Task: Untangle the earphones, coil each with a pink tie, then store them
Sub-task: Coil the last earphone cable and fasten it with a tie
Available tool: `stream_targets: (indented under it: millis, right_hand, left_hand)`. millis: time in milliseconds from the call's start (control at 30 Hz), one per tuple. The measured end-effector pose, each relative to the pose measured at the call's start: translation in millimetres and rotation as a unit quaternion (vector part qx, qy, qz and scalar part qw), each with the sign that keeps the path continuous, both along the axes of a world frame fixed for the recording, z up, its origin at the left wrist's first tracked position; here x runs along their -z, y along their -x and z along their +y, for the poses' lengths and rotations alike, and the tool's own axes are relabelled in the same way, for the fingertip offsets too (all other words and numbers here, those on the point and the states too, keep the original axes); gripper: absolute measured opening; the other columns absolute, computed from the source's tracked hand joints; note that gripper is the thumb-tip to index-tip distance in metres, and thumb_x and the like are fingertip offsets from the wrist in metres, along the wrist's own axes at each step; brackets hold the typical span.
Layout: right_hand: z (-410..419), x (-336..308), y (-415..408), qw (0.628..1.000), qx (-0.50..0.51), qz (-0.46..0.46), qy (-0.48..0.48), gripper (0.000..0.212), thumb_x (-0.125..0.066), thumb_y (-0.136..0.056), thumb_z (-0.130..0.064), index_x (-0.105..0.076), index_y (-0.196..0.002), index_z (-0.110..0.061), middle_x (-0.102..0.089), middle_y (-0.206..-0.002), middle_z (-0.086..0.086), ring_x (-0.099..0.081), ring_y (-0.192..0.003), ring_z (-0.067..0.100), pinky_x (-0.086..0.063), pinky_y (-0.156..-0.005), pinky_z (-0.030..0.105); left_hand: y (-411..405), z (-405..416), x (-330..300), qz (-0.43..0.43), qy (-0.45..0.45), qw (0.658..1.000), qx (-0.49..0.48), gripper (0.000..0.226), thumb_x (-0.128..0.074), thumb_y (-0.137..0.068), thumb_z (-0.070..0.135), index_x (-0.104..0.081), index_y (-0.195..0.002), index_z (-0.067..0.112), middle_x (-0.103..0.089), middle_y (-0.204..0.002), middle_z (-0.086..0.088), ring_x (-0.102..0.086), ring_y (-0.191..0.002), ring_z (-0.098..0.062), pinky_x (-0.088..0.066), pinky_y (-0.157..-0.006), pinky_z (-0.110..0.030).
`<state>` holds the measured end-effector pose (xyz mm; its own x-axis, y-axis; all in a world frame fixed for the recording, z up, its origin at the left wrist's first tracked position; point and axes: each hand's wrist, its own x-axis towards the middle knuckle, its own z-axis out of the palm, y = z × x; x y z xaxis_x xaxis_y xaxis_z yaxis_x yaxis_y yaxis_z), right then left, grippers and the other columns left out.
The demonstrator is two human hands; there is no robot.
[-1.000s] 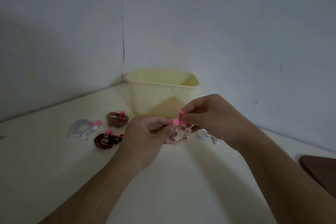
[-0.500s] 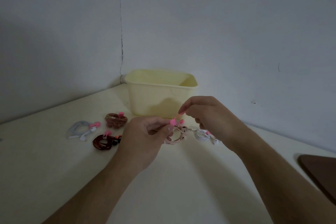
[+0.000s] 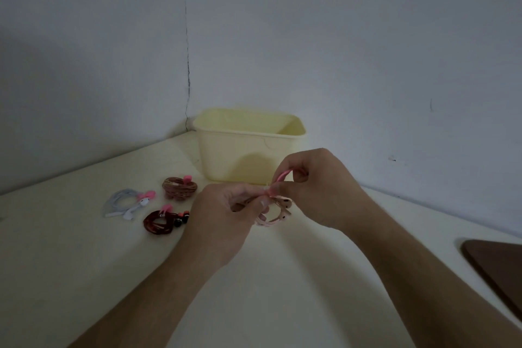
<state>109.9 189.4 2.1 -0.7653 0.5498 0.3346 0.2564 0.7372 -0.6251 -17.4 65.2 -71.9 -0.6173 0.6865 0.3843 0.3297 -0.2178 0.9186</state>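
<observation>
Head view, dim light. Left hand [image 3: 226,215] pinching the pink coil [image 3: 275,213], keeping the loops bunched just above the counter [image 3: 84,277] so nothing springs loose. Right hand [image 3: 316,189] pinching the pink tie [image 3: 279,179], bent into a loop over the coil, probably to be cinched round the bundle. Both held near the middle, in front of the bin [image 3: 248,147], a short reach for dropping in later.

Left of the hands, three tied coils parked on the counter: white [image 3: 124,202] farthest left, brown [image 3: 179,188] nearer the bin, dark red [image 3: 158,222] nearest. Each with a pink tie on, seemingly waiting for storage. Bin set far back by the wall corner, open top facing up; contents not visible. Dark board [image 3: 497,268] at the right edge.

Judged: tying stage on the fourth set, storing not yet begun.
</observation>
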Motion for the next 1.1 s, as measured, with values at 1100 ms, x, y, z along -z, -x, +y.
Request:
stream_targets:
  millis: [1100]
  right_hand:
    - [-21.6,19.1,10.5,0.97,0.075,-0.198,-0.122,0.021,-0.06,-0.091,-0.032,-0.061,-0.076,-0.019,-0.061,-0.087,0.002,-0.064,-0.079,0.023,-0.053,-0.063,0.039]
  left_hand:
    - [-5.3,-0.5,0.5,0.055,0.02,0.998,0.004,0.021,-0.071,-0.094,-0.001,-0.082,-0.095,0.018,-0.081,-0.089,0.008,-0.077,-0.085,-0.011,-0.062,-0.081,-0.037]
